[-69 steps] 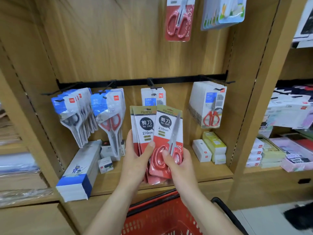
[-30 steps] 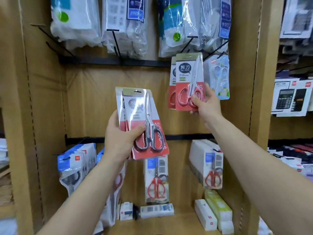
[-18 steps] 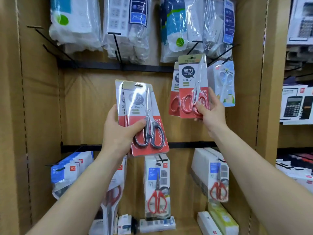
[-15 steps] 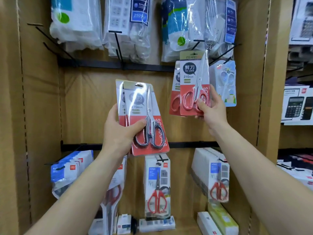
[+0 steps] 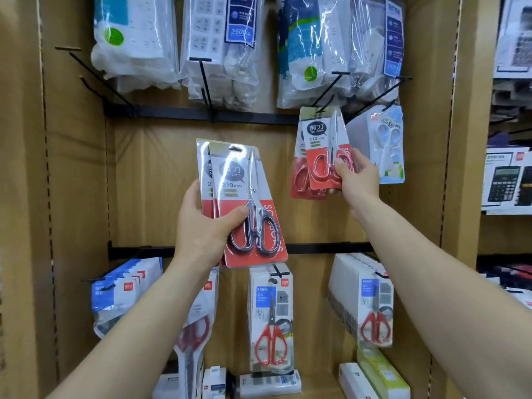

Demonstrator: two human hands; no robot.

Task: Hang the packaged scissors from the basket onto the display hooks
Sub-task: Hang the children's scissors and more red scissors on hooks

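In front of the shelf: left hand [image 5: 201,228] grips spare scissors packs [image 5: 250,203], held aside as stock | right hand [image 5: 358,180], well apart, pinches red-handled pack [image 5: 321,156] low, hang-hole at display hook [image 5: 328,89] | seating unconfirmed

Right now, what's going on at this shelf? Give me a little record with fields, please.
Place: shop shelf with black rail and hooks
Left hand: holds a stack of grey packs of scissors, away from any hook
Right hand: grip pinches a red pack near its bottom
Hook: the red pack's top sits at it; whether it is threaded on, I cannot tell
Behind it: second red pack
Below: hanging scissors
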